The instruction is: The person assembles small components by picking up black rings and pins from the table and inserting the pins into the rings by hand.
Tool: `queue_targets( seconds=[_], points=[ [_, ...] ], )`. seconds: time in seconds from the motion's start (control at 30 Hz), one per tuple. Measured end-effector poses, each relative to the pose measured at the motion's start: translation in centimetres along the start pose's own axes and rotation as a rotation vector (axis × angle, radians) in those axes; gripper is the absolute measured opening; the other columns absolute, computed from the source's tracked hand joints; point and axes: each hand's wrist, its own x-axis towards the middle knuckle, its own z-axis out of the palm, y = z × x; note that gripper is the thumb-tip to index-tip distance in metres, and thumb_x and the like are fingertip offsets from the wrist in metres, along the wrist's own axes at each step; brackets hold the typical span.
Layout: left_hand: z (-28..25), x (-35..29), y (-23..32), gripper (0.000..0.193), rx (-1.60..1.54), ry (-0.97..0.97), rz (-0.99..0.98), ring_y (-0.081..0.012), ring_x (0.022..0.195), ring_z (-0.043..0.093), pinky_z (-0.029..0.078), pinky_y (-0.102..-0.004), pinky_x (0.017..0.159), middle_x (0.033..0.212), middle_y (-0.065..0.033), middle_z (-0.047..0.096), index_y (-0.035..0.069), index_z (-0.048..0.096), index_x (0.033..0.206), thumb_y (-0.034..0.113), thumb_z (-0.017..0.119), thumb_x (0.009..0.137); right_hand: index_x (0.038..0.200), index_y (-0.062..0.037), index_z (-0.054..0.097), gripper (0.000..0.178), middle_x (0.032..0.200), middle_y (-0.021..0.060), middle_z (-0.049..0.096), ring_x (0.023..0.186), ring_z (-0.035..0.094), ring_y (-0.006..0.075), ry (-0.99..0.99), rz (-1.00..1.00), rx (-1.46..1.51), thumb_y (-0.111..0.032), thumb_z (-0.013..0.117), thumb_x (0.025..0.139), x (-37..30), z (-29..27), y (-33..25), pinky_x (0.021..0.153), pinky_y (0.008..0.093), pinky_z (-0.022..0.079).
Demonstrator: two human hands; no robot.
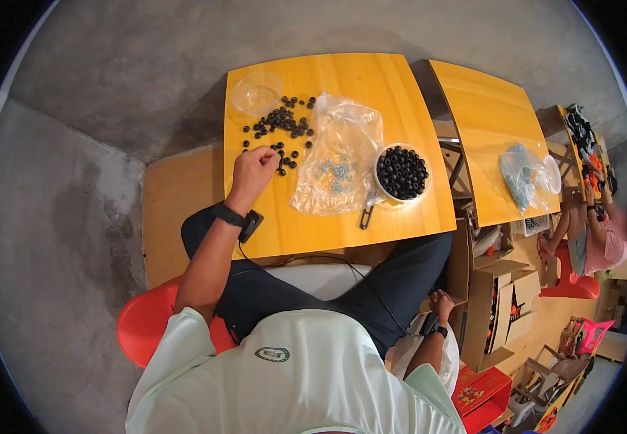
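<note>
My left hand [252, 170] rests on the yellow table [357, 79] with its fingers curled at the edge of a scatter of small black rings [282, 123]; whether it pinches one I cannot tell. A clear plastic lid [256, 93] lies beyond the rings. A clear plastic bag [338, 155] with small grey-blue parts lies at the table's middle. A white bowl [402, 173] full of black rings stands to its right. My right hand [441, 302] hangs below the table beside my right knee, over a white bag, its fingers loosely bent.
A small dark metal tool [366, 216] lies near the table's front edge. A second yellow table [490, 123] with a bag of parts stands to the right. Open cardboard boxes [490, 304] sit at my right. Another person [602, 235] sits at far right. I sit on a red stool [143, 325].
</note>
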Motion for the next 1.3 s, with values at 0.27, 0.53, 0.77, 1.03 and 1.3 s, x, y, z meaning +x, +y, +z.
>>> queue_targets(
  seconds=[0.27, 0.53, 0.77, 1.03, 1.3],
  points=[
    [-0.6, 7.7, -1.3, 0.016, 0.440, -0.071, 0.027, -0.0293, 0.074, 0.068, 0.052, -0.0373, 0.066, 0.079, -0.0153, 0.070, 0.002, 0.070, 0.090, 0.015, 0.067, 0.082, 0.122, -0.0012, 0.062, 0.031, 0.089, 0.0047, 0.069, 0.067, 0.060, 0.0103, 0.165, 0.199, 0.297, -0.019, 0.062, 0.097, -3.6, 4.6, -14.0, 0.051, 0.0224, 0.046],
    [3.2, 12.3, -0.7, 0.017, 0.516, -0.054, 0.200, -0.0347, 0.090, 0.067, 0.052, -0.0455, 0.080, 0.090, -0.0156, 0.071, 0.008, 0.074, 0.094, 0.013, 0.065, 0.080, 0.124, -0.0030, 0.060, 0.029, 0.090, 0.0016, 0.067, 0.067, 0.057, 0.0053, 0.134, 0.064, 0.326, -0.018, 0.060, 0.099, -4.8, 11.0, -24.7, 0.054, 0.0179, 0.045],
    [4.4, 14.3, -2.0, 0.020, 0.636, -0.199, 0.190, -0.0348, 0.098, 0.065, 0.052, -0.0447, 0.085, 0.097, -0.0157, 0.071, 0.007, 0.074, 0.096, 0.010, 0.065, 0.078, 0.117, -0.0022, 0.066, 0.024, 0.087, -0.0008, 0.065, 0.068, 0.054, 0.0043, 0.105, -0.032, 0.323, -0.016, 0.061, 0.098, -5.4, 13.2, -24.2, 0.056, 0.0186, 0.041],
    [5.1, 13.8, -1.0, 0.019, 0.676, -0.256, 0.140, -0.0352, 0.097, 0.065, 0.052, -0.0455, 0.085, 0.095, -0.0174, 0.070, 0.004, 0.072, 0.093, 0.012, 0.068, 0.077, 0.114, -0.0042, 0.067, 0.021, 0.083, -0.0045, 0.062, 0.064, 0.048, 0.0013, 0.120, -0.012, 0.381, -0.016, 0.061, 0.098, -6.0, 13.5, -24.0, 0.056, 0.0158, 0.036],
    [5.6, 14.4, -2.0, 0.017, 0.727, -0.242, 0.302, -0.0392, 0.087, 0.065, 0.052, -0.0474, 0.079, 0.084, -0.0226, 0.067, -0.001, 0.069, 0.086, 0.011, 0.067, 0.075, 0.113, -0.0048, 0.067, 0.020, 0.082, -0.0054, 0.061, 0.065, 0.047, 0.0010, 0.118, -0.062, 0.394, -0.016, 0.060, 0.098, -5.3, 13.6, -22.8, 0.055, 0.0157, 0.035]
  ],
)
